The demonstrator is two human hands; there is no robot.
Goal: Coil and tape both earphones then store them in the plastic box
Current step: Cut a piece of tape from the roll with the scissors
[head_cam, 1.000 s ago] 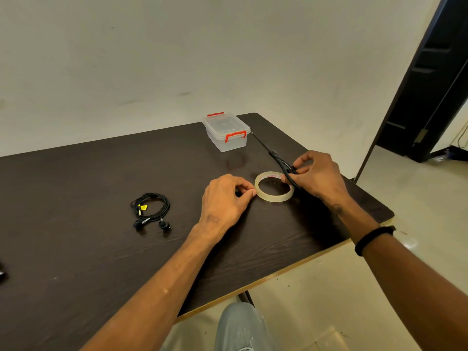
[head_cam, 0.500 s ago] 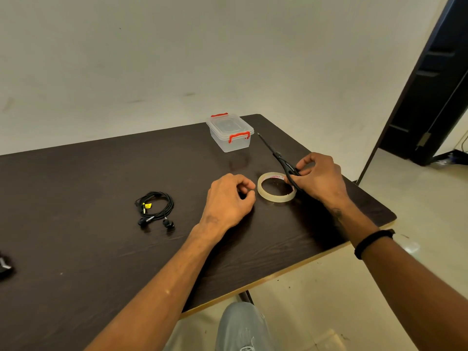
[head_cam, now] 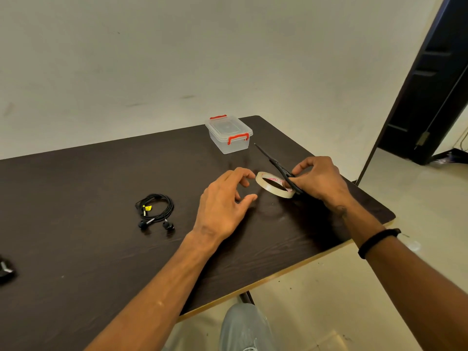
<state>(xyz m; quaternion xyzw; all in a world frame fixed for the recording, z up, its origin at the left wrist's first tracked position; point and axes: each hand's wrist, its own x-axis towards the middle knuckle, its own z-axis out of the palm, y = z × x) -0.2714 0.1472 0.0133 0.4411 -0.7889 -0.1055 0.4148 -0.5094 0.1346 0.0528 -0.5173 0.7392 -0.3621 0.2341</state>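
Holding the black scissors (head_cam: 278,166) in our right hand (head_cam: 320,179), fingers curled round the handles, we have the blades pointing away toward the plastic box (head_cam: 229,135) and crossing the far side of the tape roll (head_cam: 274,184). That roll lies flat on the dark table (head_cam: 101,186), partly under the right hand. Just left of the roll our left hand (head_cam: 225,202) hovers with fingers loosely curved, gripping nothing. One coiled black earphone (head_cam: 155,210) lies well left of the roll, apart from both hands. Beyond the roll, the box sits closed, red latches on its lid.
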